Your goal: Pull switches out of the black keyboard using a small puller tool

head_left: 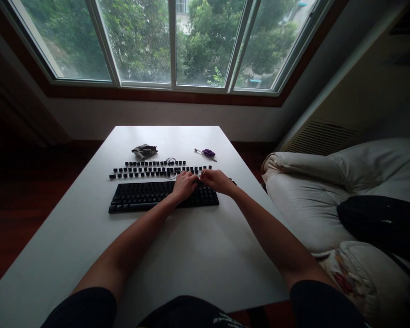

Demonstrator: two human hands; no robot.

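Observation:
A black computer keyboard (141,196) lies across the white table in front of me. My left hand (184,186) rests over its right half, fingers bent and pressed together toward the keyboard's back edge. Just beside it, my right hand (218,181) is closed in a pinch above the right end of the back edge. The fingertips of both hands nearly meet, and whatever small thing is between them is too small to make out. Behind the keyboard, loose black keycaps (135,174) stand in rows; my hands hide some of those on the right.
A crumpled grey cloth (144,151) sits at the table's back left. Toward the back right lie a purple item (208,153) and a thin brush-like stick (200,151). A thin cable loop (171,161) is among the keycaps. Right of the white table (191,255) stands a pale sofa (294,200) with a black bag (379,223).

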